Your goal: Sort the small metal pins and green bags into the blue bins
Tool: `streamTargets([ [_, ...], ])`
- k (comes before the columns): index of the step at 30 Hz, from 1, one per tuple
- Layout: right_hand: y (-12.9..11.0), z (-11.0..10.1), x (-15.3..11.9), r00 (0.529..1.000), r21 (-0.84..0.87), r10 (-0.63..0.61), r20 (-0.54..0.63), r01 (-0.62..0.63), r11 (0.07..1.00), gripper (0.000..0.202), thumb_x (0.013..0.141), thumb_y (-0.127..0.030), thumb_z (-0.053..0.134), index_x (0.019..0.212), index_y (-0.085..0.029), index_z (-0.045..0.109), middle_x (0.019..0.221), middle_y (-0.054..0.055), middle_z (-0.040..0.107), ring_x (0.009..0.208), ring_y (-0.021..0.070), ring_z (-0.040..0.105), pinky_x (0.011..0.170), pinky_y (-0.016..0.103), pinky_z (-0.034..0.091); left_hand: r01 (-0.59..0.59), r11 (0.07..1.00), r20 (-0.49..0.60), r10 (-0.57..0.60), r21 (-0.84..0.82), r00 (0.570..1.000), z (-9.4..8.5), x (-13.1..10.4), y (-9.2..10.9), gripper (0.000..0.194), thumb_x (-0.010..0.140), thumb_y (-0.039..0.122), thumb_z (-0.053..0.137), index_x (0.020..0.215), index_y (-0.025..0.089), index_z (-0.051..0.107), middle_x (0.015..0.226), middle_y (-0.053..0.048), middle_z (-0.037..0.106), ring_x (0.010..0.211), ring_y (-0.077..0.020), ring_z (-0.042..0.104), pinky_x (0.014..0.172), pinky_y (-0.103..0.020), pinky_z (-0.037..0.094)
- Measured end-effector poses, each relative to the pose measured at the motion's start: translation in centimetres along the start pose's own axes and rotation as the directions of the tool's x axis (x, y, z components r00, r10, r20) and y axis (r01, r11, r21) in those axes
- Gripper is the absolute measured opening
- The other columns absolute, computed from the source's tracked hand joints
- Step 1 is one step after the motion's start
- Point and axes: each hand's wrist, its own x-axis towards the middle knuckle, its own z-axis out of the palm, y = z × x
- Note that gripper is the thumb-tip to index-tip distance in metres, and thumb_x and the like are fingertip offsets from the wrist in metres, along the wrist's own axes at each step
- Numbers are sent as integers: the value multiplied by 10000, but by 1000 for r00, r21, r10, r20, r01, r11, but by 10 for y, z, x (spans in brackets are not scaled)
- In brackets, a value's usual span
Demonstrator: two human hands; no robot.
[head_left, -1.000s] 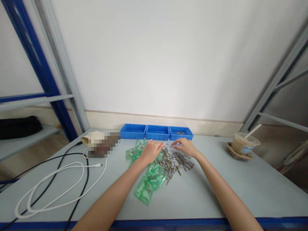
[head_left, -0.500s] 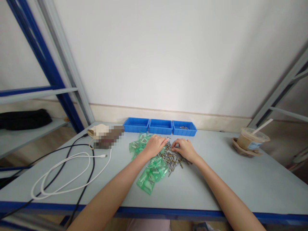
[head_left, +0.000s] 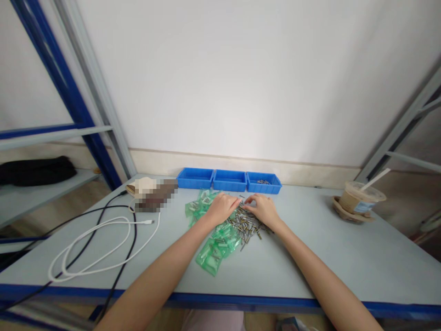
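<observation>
My left hand [head_left: 222, 208] rests over the green plastic bags [head_left: 225, 241] at the left edge of a pile of small metal pins [head_left: 247, 225]. Its fingers are curled together, with the thumb pointing right; whatever they may hold is hidden. Opposite it, my right hand [head_left: 262, 209] hovers over the far right part of the pile. The thumb and bent forefinger there stand slightly apart, and I see nothing between them. The pins are silver and brass-coloured, lying loose in all directions. More metal pieces show through the bags.
Behind the pile, three blue bins stand in a row: a left bin [head_left: 195, 179], a middle bin [head_left: 229, 181] and a right bin [head_left: 263, 187] with some pins inside. A white cable [head_left: 93, 271] loops at left. A drink cup [head_left: 361, 200] sits at right.
My right hand has shifted slightly away from me and to the left over the pins, its thumb and forefinger parting a little. My left hand has stayed in place.
</observation>
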Motion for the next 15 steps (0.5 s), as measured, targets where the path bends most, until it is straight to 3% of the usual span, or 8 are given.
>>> streamTargets([
  [6, -2, 7, 1, 998, -41, 2, 60, 1, 999, 101, 753, -299, 606, 769, -220, 667, 906, 44, 657, 917, 220, 561, 766, 317, 346, 0, 1000, 5, 0, 28, 1000, 0, -1, 1, 457, 939, 325, 275, 689, 152, 616, 657, -52, 644, 650, -167, 587, 698, -285, 382],
  [15, 4, 3, -3, 997, 18, 42, 57, -43, 999, 101, 764, -284, 597, 741, -216, 668, 874, 35, 676, 905, 226, 572, 761, 329, 343, -37, 998, 25, 36, 54, 999, 2, 0, 0, 369, 929, 304, 329, 726, 155, 599, 648, -36, 626, 648, -166, 588, 695, -284, 379],
])
